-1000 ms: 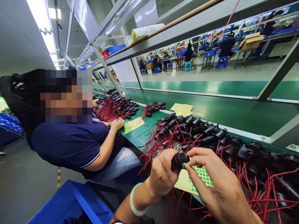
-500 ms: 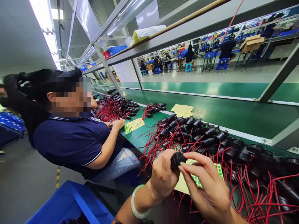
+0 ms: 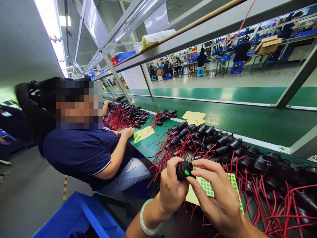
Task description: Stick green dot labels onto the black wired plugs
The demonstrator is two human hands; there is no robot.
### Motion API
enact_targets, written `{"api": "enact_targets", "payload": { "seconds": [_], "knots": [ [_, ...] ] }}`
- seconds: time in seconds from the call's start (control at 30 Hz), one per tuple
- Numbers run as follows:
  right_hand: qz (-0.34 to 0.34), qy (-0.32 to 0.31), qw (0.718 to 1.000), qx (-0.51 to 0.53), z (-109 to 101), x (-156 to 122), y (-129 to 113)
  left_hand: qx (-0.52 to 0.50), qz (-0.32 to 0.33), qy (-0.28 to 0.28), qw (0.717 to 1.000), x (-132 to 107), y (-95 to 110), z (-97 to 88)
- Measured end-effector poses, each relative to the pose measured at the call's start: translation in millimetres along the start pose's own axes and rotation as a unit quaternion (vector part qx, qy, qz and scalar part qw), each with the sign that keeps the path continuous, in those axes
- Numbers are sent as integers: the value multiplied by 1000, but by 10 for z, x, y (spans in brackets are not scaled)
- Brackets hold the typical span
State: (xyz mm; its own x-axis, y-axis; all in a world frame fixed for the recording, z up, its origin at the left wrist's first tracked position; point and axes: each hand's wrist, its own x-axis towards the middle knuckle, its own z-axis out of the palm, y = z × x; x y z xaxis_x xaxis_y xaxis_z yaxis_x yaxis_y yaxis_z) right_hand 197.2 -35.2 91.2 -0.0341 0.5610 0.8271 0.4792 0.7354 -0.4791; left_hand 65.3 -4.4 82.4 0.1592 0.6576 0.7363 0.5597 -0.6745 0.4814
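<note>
Head view: black cylindrical part (image 3: 182, 171) gripped in left hand (image 3: 173, 185), its long axis pointing across toward right hand (image 3: 216, 195); left nearer. Right hand half-curled at the free end, contact unclear. Green dot (image 3: 186, 172) on the part's side. Dotted sheet (image 3: 193, 197) beneath, partly covered by right hand. Black parts (image 3: 221, 149) heaped beyond on desk (image 3: 145, 148), red wires (image 3: 162, 160) trailing nearby.

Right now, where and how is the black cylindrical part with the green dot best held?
Probably around the body of the black cylindrical part, from the left, as the left hand has it: the round barrel suits wrapped fingers and leaves the green dot uncovered near the right end.
</note>
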Motion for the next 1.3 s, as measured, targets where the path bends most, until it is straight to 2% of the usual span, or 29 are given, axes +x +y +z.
{"api": "enact_targets", "payload": {
  "seconds": [0.13, 0.27, 0.4, 0.47, 0.57, 0.67, 0.77, 0.87, 0.93, 1.03, 1.17, 1.3],
  "knots": [
    [62, -8, 996, 62, 57, 45, -29, 1, -10, -4, 1000, -42, 16, 2],
    [128, -36, 985, 106, -9, -88, 70, -19, -59, -37, 997, -7, 0, -17],
    [180, -36, 982, 42, -243, -348, 324, -5, -130, -69, 989, 220, -121, -29],
    [214, -32, 976, 5, -372, -479, 461, 26, -143, -87, 986, 419, -226, 50],
    [241, -41, 968, -51, -503, -624, 606, 76, -117, -131, 982, 751, -395, 375],
    [240, -64, 964, -90, -538, -704, 670, 115, -48, -178, 976, 992, -525, 903],
    [229, -87, 963, -111, -521, -761, 715, 129, 12, -214, 968, 1068, -596, 1447],
    [219, -93, 963, -128, -512, -827, 786, 145, 15, -220, 965, 1059, -608, 1832],
    [222, -98, 961, -135, -518, -869, 834, 145, 4, -215, 966, 1074, -579, 1972],
    [241, -108, 955, -136, -531, -908, 874, 136, 2, -209, 968, 1157, -457, 2043],
    [284, -125, 943, -120, -527, -930, 882, 81, 31, -217, 972, 1284, -118, 1938],
    [324, -134, 930, -111, -499, -1014, 902, -43, 68, -299, 951, 1336, 352, 1764]
  ]
}}
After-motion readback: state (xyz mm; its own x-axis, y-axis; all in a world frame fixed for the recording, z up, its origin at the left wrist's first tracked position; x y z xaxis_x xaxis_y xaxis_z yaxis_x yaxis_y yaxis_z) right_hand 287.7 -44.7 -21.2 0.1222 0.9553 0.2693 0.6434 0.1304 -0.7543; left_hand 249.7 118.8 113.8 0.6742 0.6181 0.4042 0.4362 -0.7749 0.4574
